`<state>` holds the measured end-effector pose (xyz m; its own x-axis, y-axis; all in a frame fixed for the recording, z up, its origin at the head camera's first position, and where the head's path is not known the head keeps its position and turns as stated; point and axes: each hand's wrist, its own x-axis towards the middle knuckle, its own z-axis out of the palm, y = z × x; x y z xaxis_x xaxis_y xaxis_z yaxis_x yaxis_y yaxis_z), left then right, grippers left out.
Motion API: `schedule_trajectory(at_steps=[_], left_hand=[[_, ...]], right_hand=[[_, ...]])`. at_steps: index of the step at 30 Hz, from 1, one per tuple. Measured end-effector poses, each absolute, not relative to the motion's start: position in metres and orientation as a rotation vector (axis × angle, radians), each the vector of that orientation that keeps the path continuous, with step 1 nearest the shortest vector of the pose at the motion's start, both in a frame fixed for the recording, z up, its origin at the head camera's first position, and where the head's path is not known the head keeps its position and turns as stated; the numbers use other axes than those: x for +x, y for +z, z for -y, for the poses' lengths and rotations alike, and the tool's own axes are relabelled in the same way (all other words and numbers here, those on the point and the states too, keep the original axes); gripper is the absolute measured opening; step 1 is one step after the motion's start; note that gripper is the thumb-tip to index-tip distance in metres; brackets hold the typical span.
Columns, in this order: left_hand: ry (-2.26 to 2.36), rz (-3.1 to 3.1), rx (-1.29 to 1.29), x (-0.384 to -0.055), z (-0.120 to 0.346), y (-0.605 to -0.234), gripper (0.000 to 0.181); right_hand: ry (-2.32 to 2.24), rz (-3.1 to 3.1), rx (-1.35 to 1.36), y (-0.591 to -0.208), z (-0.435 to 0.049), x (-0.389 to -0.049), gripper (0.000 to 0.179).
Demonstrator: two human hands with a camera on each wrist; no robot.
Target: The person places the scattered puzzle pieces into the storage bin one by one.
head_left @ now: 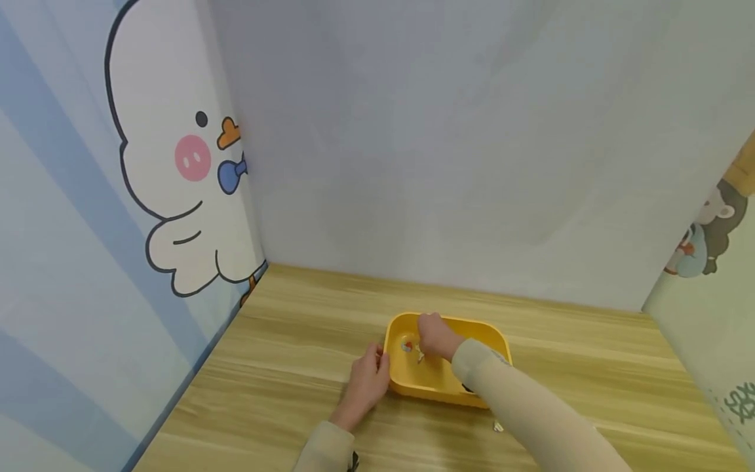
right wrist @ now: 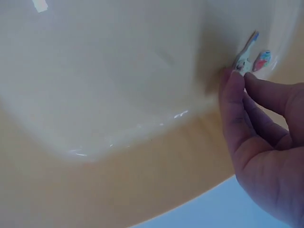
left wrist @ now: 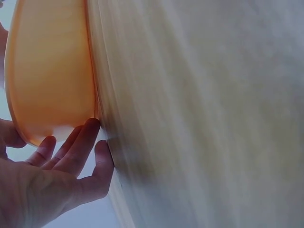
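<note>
A yellow plastic basin (head_left: 436, 393) with rounded corners stands on the table. My left hand (head_left: 367, 379) is at its left end; the relaxed fingers (left wrist: 78, 149) touch the outer wall. Inside the basin, my right hand (head_left: 438, 335) reaches down to the left part of the floor. Its thumb and forefinger pinch the end of a small slim whitish piece with a blue tip (right wrist: 249, 45). Beside that lies a small red, blue and white piece (right wrist: 262, 60), also visible in the head view. What kind of things these pieces are cannot be made out.
A small whitish piece (head_left: 498, 427) lies on the wood-grain table (head_left: 295, 341) in front of the basin, near the right sleeve (head_left: 531, 406). Another small white piece (right wrist: 40, 4) shows in the right wrist view. Printed cloth walls (head_left: 413, 164) enclose the table.
</note>
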<state>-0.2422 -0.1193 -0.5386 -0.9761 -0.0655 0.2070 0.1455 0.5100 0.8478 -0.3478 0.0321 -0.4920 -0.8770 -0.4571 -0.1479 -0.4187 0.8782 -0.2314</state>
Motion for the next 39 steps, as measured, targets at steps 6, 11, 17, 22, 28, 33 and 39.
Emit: schedule_trajectory(at_steps=[6,11,17,22,28,33,39], left_hand=[[-1.480,2.520,-0.076,-0.241,0.111,-0.541,0.006],[-1.510,2.519,-0.060,-0.241,0.108,-0.545,0.008],[-1.496,2.539,-0.049,-0.244,0.110,-0.546,0.013],[-1.457,2.545,-0.063,-0.243,0.112,-0.545,0.011],[-1.435,2.541,-0.033,-0.242,0.112,-0.544,0.009],[-1.471,2.569,-0.050,-0.245,0.110,-0.544,0.013],[-1.482,2.583,-0.007,-0.247,0.111,-0.542,0.014]], right_hand=[[-0.217,-2.909,-0.712,-0.479,-0.053,-0.341,0.015],[-0.296,-2.928,-0.712,-0.466,-0.079,-0.337,0.024],[-0.385,-2.923,-0.738,-0.445,-0.114,-0.330,0.012],[-0.388,-2.962,-0.739,-0.439,-0.140,-0.322,0.005],[-0.415,-2.994,-0.739,-0.443,-0.162,-0.316,0.009],[-0.398,-3.021,-0.689,-0.443,-0.175,-0.315,0.008],[-0.466,-3.020,-0.660,-0.439,-0.183,-0.315,0.011]])
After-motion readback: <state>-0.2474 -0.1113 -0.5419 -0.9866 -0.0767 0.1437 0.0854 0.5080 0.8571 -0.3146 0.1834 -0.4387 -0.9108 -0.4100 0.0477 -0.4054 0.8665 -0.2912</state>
